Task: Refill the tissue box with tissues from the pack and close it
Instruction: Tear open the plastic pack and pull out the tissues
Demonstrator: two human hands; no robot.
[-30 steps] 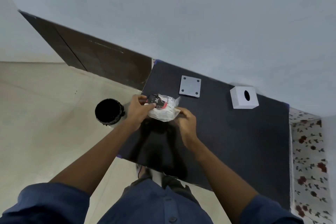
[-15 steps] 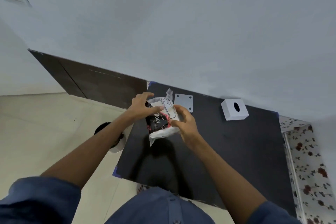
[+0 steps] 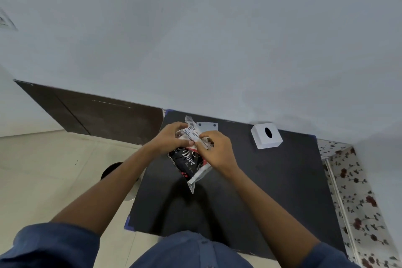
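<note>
Head view: you stand at a black rectangular table top [image 3: 272, 191], both arms reaching over its near-left part.
Pack: black-and-white printed plastic tissue pack [image 3: 191, 162], lifted clear of the table top, tilted, its clear sealed end pointing up and away from you.
Left hand [image 3: 171, 139]: fingers curled round the pack's upper left edge, thumb pressed on the white label.
Right hand [image 3: 217, 152]: thumb and forefinger pinching the film at the upper right, just beside the left thumb.
Box: white cube tissue box with a dark oval slot [image 3: 266, 135], at the table top's far side, well to the right of the pack, untouched.
Panel: flat grey square plate with corner holes [image 3: 207, 126], lying at the far edge, partly behind the pack; probably the box's closing piece.
Step (judged): opening the pack; the refill is not begun.
Risk 1: film stretches instead of tearing if you pull with too shallow a pinch.
Risk 2: a sudden split could spill tissues over the table's left edge.
Risk 3: a hard squeeze crumples the stack, making it awkward to load.
</note>
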